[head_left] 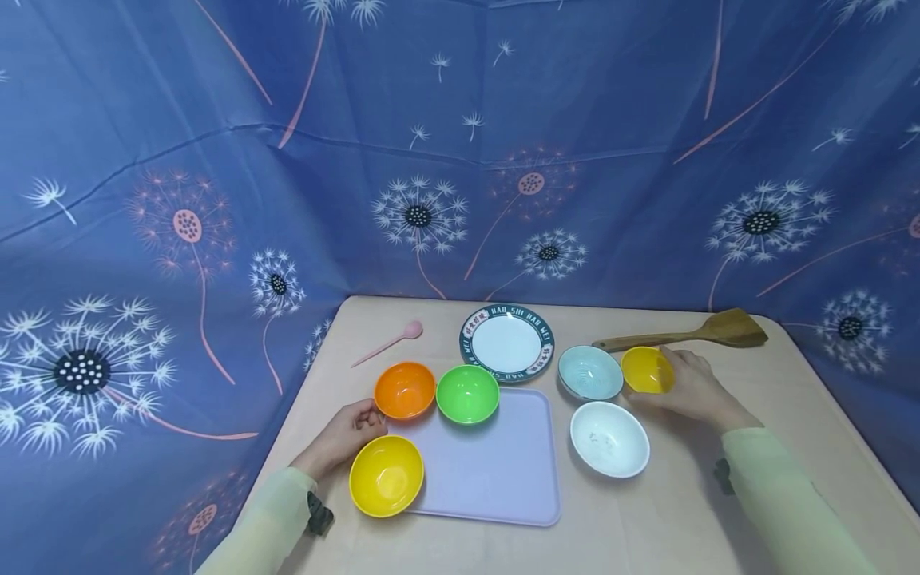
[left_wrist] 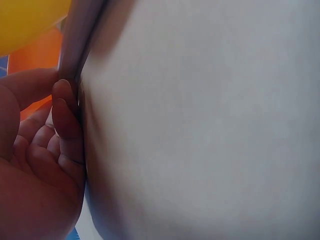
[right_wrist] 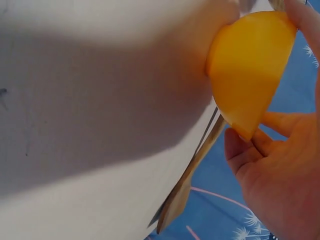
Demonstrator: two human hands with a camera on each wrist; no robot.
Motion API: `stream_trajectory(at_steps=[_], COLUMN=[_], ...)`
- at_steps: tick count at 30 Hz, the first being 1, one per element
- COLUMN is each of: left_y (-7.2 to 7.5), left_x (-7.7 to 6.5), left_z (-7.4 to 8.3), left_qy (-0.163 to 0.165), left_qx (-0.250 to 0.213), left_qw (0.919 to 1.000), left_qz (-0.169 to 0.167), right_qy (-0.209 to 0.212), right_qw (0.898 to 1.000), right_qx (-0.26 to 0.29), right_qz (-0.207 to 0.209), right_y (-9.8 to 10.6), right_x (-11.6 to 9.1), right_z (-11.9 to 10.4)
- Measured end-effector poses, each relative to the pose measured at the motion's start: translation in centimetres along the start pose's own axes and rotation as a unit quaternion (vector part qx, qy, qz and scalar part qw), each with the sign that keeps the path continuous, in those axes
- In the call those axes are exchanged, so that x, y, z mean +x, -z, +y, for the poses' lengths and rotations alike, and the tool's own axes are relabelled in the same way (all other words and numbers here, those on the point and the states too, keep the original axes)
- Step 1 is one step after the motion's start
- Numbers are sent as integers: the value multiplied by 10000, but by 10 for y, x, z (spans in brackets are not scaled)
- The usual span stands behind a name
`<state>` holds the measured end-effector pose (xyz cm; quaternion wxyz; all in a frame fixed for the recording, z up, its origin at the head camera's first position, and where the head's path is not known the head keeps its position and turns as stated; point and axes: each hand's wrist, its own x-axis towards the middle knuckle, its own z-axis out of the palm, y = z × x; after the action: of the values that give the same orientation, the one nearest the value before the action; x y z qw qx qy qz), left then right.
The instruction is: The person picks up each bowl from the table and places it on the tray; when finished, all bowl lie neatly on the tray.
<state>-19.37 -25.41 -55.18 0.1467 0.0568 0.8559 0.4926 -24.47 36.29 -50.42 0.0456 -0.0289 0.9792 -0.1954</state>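
My left hand (head_left: pixel 345 435) is at the left edge of a pale lilac tray (head_left: pixel 489 471), between an orange bowl (head_left: pixel 406 390) and a larger yellow bowl (head_left: pixel 386 479). In the left wrist view its thumb and fingers pinch the tray's rim (left_wrist: pixel 80 40). A green bowl (head_left: pixel 468 394) sits beside the orange one, over the tray's far edge. On the right, my right hand (head_left: pixel 697 387) grips a small yellow bowl (head_left: pixel 644 370) by its side; the right wrist view shows fingertips at that bowl's rim. Next to it are a light blue bowl (head_left: pixel 591 373) and a white bowl (head_left: pixel 609 439).
A green-rimmed plate (head_left: pixel 506 343) lies beyond the tray. Behind the small yellow bowl rests a wooden spatula (head_left: pixel 729 329). At the far left lies a pink spoon (head_left: pixel 391 341). A blue dandelion-print cloth (head_left: pixel 460 239) hangs around the table.
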Motion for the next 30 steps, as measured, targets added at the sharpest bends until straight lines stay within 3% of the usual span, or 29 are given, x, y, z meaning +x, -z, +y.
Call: stream_trajectory(at_steps=[13, 20, 30], left_y=[0, 0, 2], left_x=[0, 1, 0], left_z=[1, -1, 3], left_qy=[20, 21, 47], left_qx=[-58, -113, -140], left_qw=[10000, 9999, 9999], left_qz=[-38, -49, -72], right_qy=[-150, -206, 57], right_qw=[9998, 9987, 9959], right_qx=[20, 47, 79], right_qz=[144, 461, 898], right_y=[-1, 7, 21], right_x=[-2, -11, -29], right_z=[4, 5, -26])
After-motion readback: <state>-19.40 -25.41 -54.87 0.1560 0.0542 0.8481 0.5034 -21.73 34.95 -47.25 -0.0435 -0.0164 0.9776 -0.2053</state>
